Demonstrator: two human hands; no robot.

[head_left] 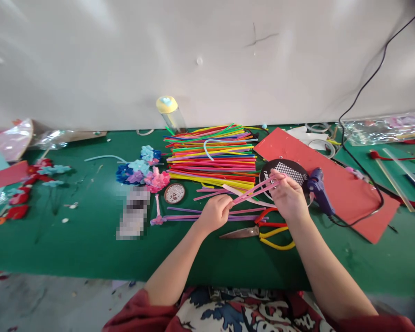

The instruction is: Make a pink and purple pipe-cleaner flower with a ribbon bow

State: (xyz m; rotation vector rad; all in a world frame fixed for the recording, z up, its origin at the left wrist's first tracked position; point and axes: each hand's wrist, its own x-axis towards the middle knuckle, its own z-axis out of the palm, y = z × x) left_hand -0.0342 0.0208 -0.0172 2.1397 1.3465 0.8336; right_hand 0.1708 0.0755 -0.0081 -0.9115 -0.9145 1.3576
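Between my two hands stretch a few pink pipe cleaners (pixel 251 192). My left hand (pixel 216 211) is closed round their left ends in a fist. At the right ends my right hand (pixel 287 196) pinches them between thumb and fingers, palm partly turned up. Just below lie scissors (pixel 244 233) with red and yellow handles. Loose purple and pink pipe cleaners (pixel 183 216) lie left of my left hand. Behind the hands is a large pile of many-coloured pipe cleaners (pixel 210 161). A black round disc with a checkered pattern (pixel 268 170) sits behind my right hand.
A purple glue gun (pixel 320 191) rests on a red board (pixel 359 205), its black cord (pixel 361 87) running up the wall. Blue and pink pipe-cleaner flowers (pixel 138 171), a small round tin (pixel 174 193) and a yellow-lidded bottle (pixel 171 113) stand to the left on the green table (pixel 90 249).
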